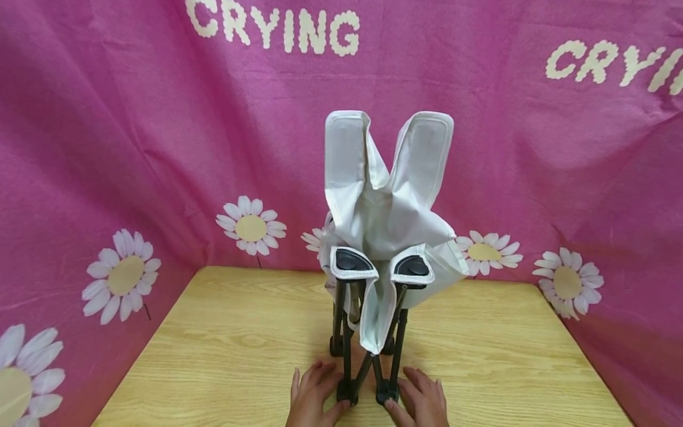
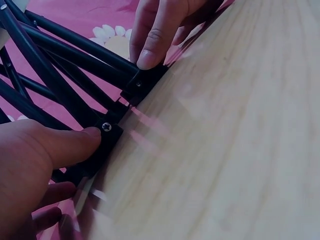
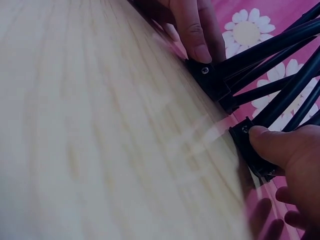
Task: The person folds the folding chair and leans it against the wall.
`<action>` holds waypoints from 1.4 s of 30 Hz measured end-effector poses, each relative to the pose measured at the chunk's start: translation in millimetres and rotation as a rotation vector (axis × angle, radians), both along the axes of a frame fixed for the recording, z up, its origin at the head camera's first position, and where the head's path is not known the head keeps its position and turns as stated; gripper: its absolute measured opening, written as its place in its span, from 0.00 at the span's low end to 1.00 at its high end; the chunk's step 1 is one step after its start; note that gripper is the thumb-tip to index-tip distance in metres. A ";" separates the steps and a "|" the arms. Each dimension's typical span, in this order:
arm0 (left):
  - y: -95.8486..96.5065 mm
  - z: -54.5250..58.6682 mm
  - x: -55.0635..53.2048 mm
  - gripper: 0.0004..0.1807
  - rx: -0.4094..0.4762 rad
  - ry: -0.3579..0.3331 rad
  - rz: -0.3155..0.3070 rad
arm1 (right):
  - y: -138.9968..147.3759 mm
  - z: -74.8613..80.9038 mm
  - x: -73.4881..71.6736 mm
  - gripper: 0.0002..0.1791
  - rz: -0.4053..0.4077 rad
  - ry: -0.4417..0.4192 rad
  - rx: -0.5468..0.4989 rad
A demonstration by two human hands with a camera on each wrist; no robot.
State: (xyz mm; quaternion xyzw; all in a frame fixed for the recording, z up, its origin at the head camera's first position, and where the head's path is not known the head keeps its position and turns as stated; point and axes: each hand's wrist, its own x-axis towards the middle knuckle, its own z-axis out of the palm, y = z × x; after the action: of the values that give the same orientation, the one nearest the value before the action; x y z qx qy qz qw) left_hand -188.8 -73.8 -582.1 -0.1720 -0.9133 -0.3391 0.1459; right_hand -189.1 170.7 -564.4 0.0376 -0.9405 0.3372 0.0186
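Note:
A small folding chair with white fabric (image 1: 376, 222) and thin black legs (image 1: 347, 356) stands upright, partly folded, on the wooden table. Low at its near left corner my left hand (image 1: 315, 398) pinches a black plastic foot (image 2: 102, 145), thumb in front and fingers around the outer side. My right hand (image 1: 425, 401) does likewise at the near right foot (image 3: 245, 150), its thumb lying beside a small screw. The two near feet sit a short gap apart. Black corner caps (image 1: 412, 265) show in the fabric's front pockets, and the fabric sags between them.
The light wood table (image 1: 240, 332) extends on both sides of the chair. A pink cloth (image 1: 160, 148) with white daisies and lettering hangs behind and along both sides. Two rear feet (image 1: 336, 346) rest farther back on the table.

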 end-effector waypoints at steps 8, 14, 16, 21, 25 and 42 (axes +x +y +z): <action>0.1 5.3 -5.9 0.23 -0.005 -0.096 -0.016 | 0.9 1.9 -6.6 0.30 -0.025 -0.094 -0.016; 1.9 1.2 -7.3 0.22 -0.014 -0.019 0.002 | 1.8 1.2 -10.2 0.32 -0.029 -0.120 -0.027; 2.8 1.3 -7.9 0.22 -0.012 -0.020 0.004 | 2.3 1.5 -10.9 0.32 -0.028 -0.125 -0.033; 3.4 4.4 -10.4 0.23 -0.009 -0.061 -0.005 | 2.4 0.6 -10.7 0.31 -0.022 -0.089 -0.034; 2.2 5.8 -12.0 0.24 -0.017 -0.048 -0.008 | 0.8 -1.8 -9.5 0.27 -0.016 -0.010 -0.026; 2.4 2.9 -24.9 0.24 -0.027 -0.029 0.016 | -6.6 -2.5 -19.4 0.24 -0.020 0.065 0.012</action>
State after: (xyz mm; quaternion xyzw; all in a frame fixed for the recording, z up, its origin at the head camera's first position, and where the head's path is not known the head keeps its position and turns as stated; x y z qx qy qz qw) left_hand -213.7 -71.4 -579.1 -0.1619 -0.9211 -0.3283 0.1330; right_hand -208.5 164.1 -566.9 0.0393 -0.9417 0.3302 0.0521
